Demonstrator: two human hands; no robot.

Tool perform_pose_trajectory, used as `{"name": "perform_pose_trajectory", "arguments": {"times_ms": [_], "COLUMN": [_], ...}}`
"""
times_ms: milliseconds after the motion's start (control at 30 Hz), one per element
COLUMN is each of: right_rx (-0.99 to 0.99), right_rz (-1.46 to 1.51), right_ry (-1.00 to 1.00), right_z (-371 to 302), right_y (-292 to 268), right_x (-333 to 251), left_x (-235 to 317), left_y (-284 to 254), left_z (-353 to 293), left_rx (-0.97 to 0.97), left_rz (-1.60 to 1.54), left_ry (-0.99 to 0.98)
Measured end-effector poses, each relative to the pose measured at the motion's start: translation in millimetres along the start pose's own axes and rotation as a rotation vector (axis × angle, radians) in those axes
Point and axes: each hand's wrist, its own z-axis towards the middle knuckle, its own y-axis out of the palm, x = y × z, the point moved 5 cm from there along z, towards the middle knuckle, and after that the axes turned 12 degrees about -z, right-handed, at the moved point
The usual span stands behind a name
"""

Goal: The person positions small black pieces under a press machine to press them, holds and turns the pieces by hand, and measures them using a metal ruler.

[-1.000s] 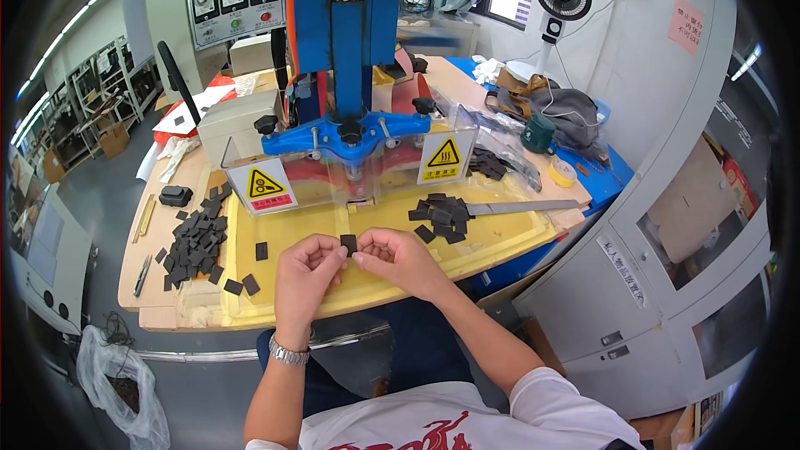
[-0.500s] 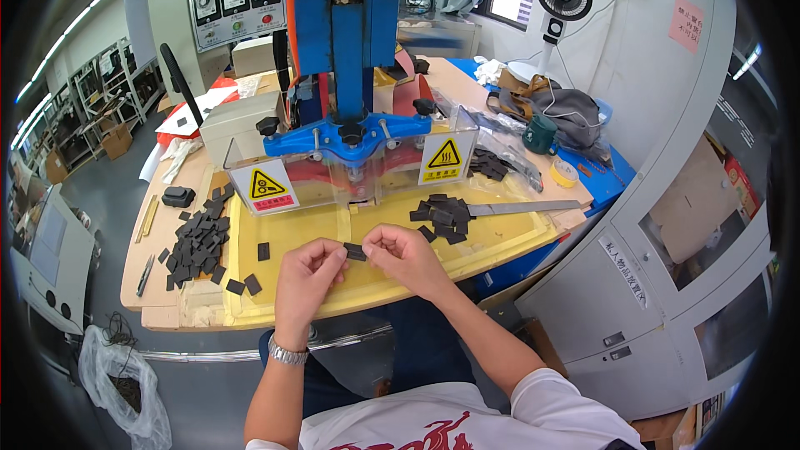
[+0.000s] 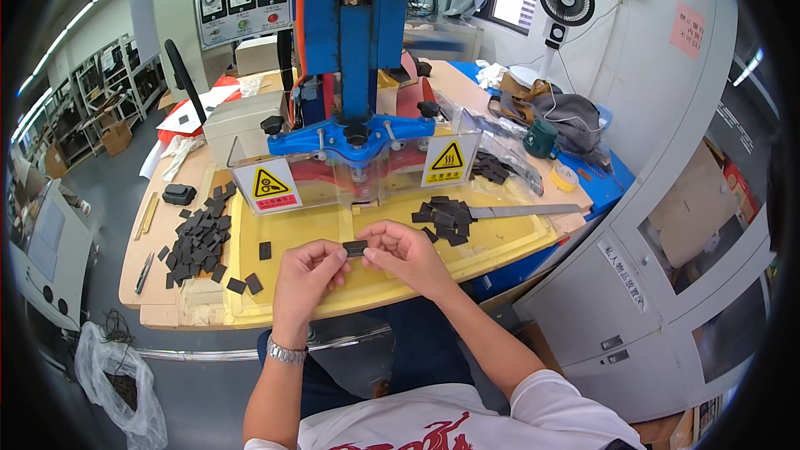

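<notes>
Between my two hands I hold a small black rectangular piece [image 3: 356, 248] by its ends, over the front of the yellow work surface [image 3: 321, 233]. My left hand [image 3: 312, 271], with a metal-band watch on its wrist, pinches the left end. My right hand [image 3: 403, 258] pinches the right end between thumb and fingers. To the left lies a large heap of similar black pieces [image 3: 198, 242], with a few loose ones [image 3: 265, 251] nearer my left hand. A smaller pile of black pieces [image 3: 444, 218] lies beyond my right hand, touching a steel ruler-like strip [image 3: 525, 210].
A blue press [image 3: 354, 137] with a clear guard and yellow warning signs stands just beyond my hands. At the left are a knife-like tool [image 3: 144, 273] and a small black case [image 3: 178, 194]. A tape roll [image 3: 564, 176], green mug [image 3: 540, 138] and grey bag [image 3: 571, 117] sit at the right.
The black piece has turned so that its broad face shows more. My right-hand fingers have shifted slightly around it; both hands stay in nearly the same place.
</notes>
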Motion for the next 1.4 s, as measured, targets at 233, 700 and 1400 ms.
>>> {"name": "perform_pose_trajectory", "arguments": {"times_ms": [233, 700, 1400], "right_rx": [-0.029, 0.032, 0.061], "right_rz": [-0.001, -0.035, -0.064], "right_ry": [-0.008, 0.002, 0.028], "right_z": [-1.7, -2.2, -3.0], "right_y": [-1.3, -1.3, -1.4], "right_x": [-3.7, -3.8, 1.5], "left_x": [1.7, -0.5, 0.4], "left_y": [0.6, 0.5, 1.7], "left_z": [0.4, -0.1, -0.4], "left_rx": [-0.018, -0.030, -0.055], "left_rz": [-0.029, -0.004, 0.003], "left_ry": [-0.036, -0.043, -0.012]}}
